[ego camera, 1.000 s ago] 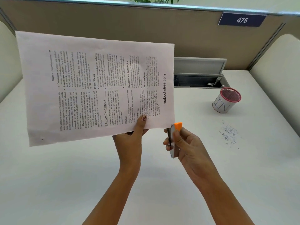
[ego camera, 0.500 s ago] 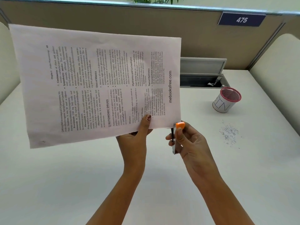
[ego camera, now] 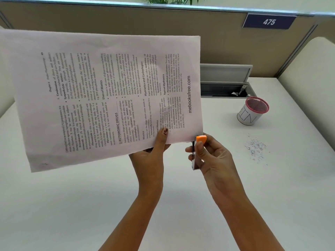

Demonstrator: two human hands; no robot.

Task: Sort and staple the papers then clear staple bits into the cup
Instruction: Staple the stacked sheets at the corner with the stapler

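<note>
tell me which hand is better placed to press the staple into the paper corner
Right. The right hand grips the stapler, its orange end at the corner of the papers; the left hand pinches the papers and holds them up.

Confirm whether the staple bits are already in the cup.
No, the staple bits lie scattered on the desk, apart from the cup.

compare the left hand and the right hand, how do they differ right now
The left hand pinches the papers at their lower edge, thumb on the print; the right hand grips a stapler. The left hand is partly hidden behind the papers; the right hand shows whole, at the papers' corner. Both are held above the desk.
</note>
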